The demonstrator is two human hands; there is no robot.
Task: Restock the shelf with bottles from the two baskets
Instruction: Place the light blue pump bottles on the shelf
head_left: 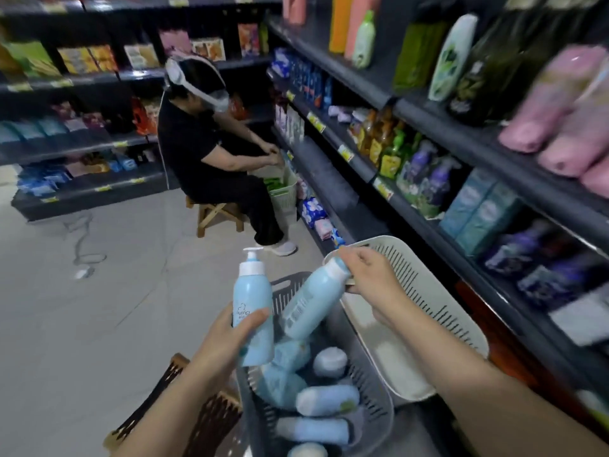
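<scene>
In the upper left of the frame, dark shelving [82,146] carries packets. A cable [82,249] lies looped on the pale floor below it. Left of centre, another person [204,150] sits on a small wooden stool [214,216], hands in a pale basket.

At lower centre, the left hand [230,334] grips a light-blue pump bottle [253,308] upright, with the thumb across its front. Just beneath it stands the grey basket [290,281], where more light-blue bottles [326,399] lie on their sides. Above that basket is a second blue bottle [309,301], tilted with its top up and to the right. The right hand [369,275] holds it at the top end, fingers apparently curled round the cap, though motion blur hides the detail.

The white basket [425,291] sits just beside the grey one. To its right is the dark shelf [425,117], stocked with blurred bottles.
</scene>
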